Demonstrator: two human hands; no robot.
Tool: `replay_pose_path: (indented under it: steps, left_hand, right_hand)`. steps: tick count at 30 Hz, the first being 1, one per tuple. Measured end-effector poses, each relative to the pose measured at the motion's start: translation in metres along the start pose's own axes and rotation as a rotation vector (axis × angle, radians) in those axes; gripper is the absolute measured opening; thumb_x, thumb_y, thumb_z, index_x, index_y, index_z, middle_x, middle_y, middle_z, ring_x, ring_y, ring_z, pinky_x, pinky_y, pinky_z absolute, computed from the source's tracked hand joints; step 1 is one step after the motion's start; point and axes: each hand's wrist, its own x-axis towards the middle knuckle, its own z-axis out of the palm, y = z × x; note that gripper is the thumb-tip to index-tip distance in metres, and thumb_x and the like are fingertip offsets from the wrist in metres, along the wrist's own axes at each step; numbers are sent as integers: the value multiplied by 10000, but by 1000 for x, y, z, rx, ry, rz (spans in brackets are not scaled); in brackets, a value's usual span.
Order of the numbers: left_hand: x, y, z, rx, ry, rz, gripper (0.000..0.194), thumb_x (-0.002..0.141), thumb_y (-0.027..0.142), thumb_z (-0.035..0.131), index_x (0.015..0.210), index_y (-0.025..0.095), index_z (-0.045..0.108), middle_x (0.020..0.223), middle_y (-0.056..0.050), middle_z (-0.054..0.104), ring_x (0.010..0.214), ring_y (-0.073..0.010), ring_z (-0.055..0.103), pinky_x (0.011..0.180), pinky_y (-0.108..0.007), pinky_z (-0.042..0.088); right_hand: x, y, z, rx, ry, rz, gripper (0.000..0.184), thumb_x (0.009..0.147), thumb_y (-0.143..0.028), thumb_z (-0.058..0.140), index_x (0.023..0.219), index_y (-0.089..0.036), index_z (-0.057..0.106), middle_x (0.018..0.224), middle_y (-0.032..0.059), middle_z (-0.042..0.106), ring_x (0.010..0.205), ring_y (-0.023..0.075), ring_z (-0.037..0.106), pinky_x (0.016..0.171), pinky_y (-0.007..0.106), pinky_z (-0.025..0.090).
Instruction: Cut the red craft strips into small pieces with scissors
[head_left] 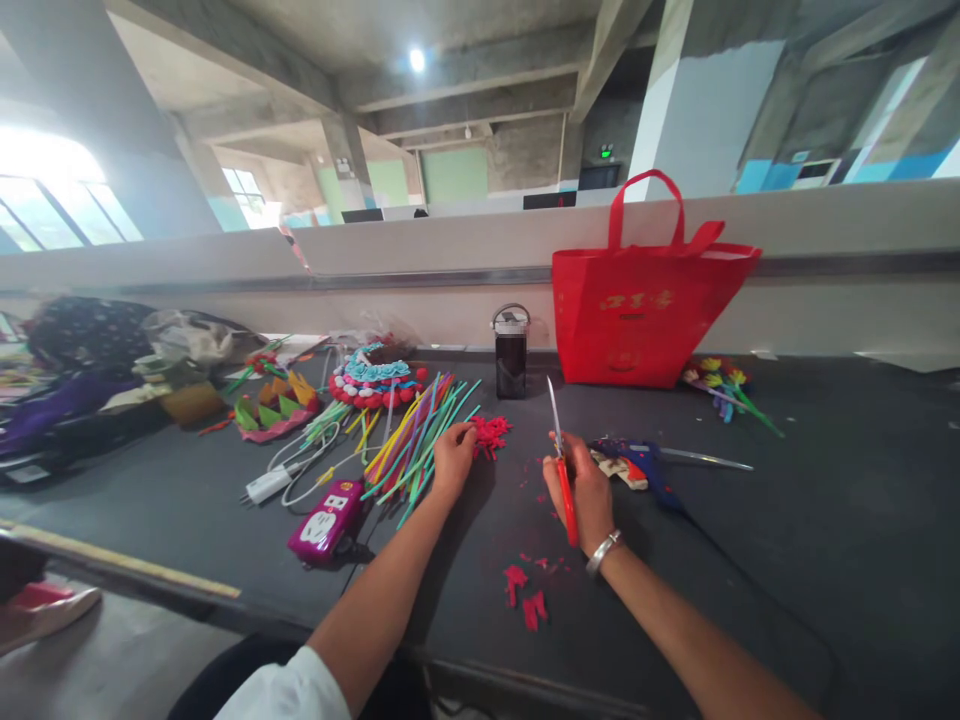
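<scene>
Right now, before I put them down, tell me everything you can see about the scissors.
The scissors have glossy orange-red handles, apparently plastic, and slim, pointed, silvery blades that look like metal. The right hand grips them by the handles, its fingers hiding part of the loops. The tips point away from the person, leaning slightly left. They are held over the dark table, between the pile of red pieces and the blue glue gun. Whether the blades are fully closed is hard to tell.

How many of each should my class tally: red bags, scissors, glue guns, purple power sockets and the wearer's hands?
Red bag: 1
Scissors: 1
Glue gun: 1
Purple power socket: 1
Hands (left hand, right hand): 2
Total: 6
</scene>
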Motion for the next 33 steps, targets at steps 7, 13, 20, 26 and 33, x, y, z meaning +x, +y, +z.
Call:
replay_pose_path:
  steps: [7, 13, 20, 26, 33]
  left_hand:
    - [-1, 5, -2, 13, 48, 0, 207, 758, 350, 585, 807, 179, 691, 751, -28, 658, 721, -174, 561, 675, -276, 406]
    - [-26, 32, -8, 41, -158, -36, 104, 699, 250, 629, 677, 168, 689, 624, -19, 620, 590, -154, 529, 591, -272, 378]
    - [-105, 81, -46, 520, -850, 517, 177, 790, 142, 569, 844, 206, 725, 818, -37, 657, 768, -165, 582, 718, -272, 409]
    - [-126, 84, -51, 902, -959, 725, 172, 848, 196, 539, 936, 229, 683, 896, -45, 646, 840, -194, 568, 751, -297, 424]
    - [-123, 79, -44, 801, -942, 485, 53, 696, 145, 585, 718, 169, 626, 772, -39, 623, 715, -168, 574, 628, -259, 409]
  right_hand:
    - [11, 8, -1, -281, -16, -70, 302, 875, -294, 486, 1098, -185, 658, 695, 43, 695, 607, 171, 645, 552, 227, 383]
    - [15, 17, -1, -239, -17, -61, 326, 881, -274, 437, 1101, -164, 651, 791, 71, 723, 670, 186, 668, 606, 241, 416]
    - [16, 20, -1, -167, 7, -31, 342, 869, -287, 418, 1068, -149, 659, 747, 73, 716, 653, 187, 665, 616, 246, 426]
    - [13, 20, -3, -110, -24, -37, 361, 865, -309, 412, 1097, -165, 647, 737, 61, 707, 653, 191, 658, 637, 257, 442]
    - [13, 23, -6, -56, -29, -47, 369, 853, -321, 395, 1080, -153, 633, 734, 53, 691, 605, 178, 631, 616, 261, 444]
